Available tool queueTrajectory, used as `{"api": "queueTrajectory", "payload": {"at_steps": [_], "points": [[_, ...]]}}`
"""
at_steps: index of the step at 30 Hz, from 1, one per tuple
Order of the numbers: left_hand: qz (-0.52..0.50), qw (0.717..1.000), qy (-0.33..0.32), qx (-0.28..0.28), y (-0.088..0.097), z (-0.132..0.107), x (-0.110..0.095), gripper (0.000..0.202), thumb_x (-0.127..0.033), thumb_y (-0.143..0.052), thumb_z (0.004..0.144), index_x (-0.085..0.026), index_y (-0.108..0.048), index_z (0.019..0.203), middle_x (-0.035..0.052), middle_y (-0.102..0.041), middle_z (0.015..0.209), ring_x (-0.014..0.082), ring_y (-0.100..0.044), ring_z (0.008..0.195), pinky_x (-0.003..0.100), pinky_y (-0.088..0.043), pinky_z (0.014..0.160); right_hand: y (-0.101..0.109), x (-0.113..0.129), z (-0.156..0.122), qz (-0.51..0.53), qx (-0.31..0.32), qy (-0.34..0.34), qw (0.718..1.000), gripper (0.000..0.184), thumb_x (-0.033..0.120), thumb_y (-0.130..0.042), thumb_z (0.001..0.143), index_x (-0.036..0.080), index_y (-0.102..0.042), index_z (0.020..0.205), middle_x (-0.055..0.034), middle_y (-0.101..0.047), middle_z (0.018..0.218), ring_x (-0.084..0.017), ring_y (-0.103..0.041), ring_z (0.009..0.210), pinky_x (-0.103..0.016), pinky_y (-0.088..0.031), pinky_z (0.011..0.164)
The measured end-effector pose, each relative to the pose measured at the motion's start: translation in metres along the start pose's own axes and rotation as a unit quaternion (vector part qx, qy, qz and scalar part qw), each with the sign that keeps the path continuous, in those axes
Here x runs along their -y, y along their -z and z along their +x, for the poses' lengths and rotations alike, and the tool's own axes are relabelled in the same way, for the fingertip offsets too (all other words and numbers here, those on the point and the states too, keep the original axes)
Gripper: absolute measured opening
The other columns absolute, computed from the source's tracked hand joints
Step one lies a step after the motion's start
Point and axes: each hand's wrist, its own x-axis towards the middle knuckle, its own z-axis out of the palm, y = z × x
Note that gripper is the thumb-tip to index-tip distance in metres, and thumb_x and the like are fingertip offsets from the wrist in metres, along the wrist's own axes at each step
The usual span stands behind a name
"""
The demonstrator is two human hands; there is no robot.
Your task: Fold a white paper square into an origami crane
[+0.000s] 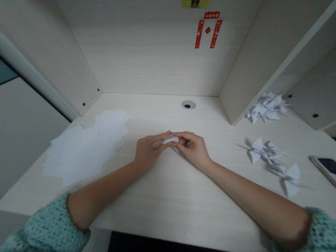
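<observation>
A small folded piece of white paper (171, 140) is held between both hands over the middle of the desk. My left hand (149, 148) pinches its left side, fingers closed on it. From the right, my right hand (194, 149) grips the other side between thumb and fingers. Part of the paper is hidden behind the fingertips. Loose white paper sheets (82, 151) lie spread in an overlapping pile to the left. Several folded white paper cranes (272, 158) rest in a cluster on the right.
A heap of more folded paper pieces (268, 107) sits behind the upright divider (260, 59). At the far right lies a phone (332, 166) on a flat pale object. A round cable hole (188, 104) is near the back panel. The desk's front edge runs below my forearms.
</observation>
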Motion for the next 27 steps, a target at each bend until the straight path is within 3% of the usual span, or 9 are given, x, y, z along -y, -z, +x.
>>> {"api": "queueTrajectory", "payload": {"at_steps": [5, 14, 27], "points": [[0.015, 1.0, -0.001, 0.008, -0.0001, -0.0006, 0.0024, 0.027, -0.039, -0.063, 0.08, -0.031, -0.069, 0.105, -0.0021, -0.067, 0.115, 0.0191, -0.063, 0.107, 0.037, -0.048, 0.099, -0.0013, -0.001, -0.0007, -0.003, -0.009, -0.017, 1.0, 0.025, 0.035, -0.068, 0.075, 0.019, -0.071, 0.094, -0.0017, -0.063, 0.066, -0.012, -0.053, 0.057, -0.024, -0.043, 0.055], [0.048, 0.996, -0.072, 0.011, -0.0011, -0.001, 0.0055, 0.027, -0.033, -0.062, 0.081, -0.034, -0.068, 0.107, -0.0028, -0.066, 0.117, 0.019, -0.062, 0.11, 0.038, -0.05, 0.097, -0.0014, -0.002, -0.0006, -0.017, -0.01, -0.026, 0.999, 0.023, 0.031, -0.066, 0.075, 0.02, -0.07, 0.095, 0.0, -0.061, 0.067, -0.011, -0.053, 0.058, -0.023, -0.041, 0.055], [0.068, 0.988, -0.133, -0.035, -0.0018, -0.0006, 0.0037, 0.024, -0.033, -0.062, 0.082, -0.03, -0.069, 0.104, 0.001, -0.069, 0.112, 0.0189, -0.067, 0.1, 0.035, -0.053, 0.089, -0.0005, 0.0022, 0.0005, -0.004, -0.006, -0.043, 0.999, 0.025, 0.034, -0.066, 0.076, 0.018, -0.07, 0.094, 0.0013, -0.057, 0.063, -0.01, -0.049, 0.055, -0.023, -0.038, 0.053]]}}
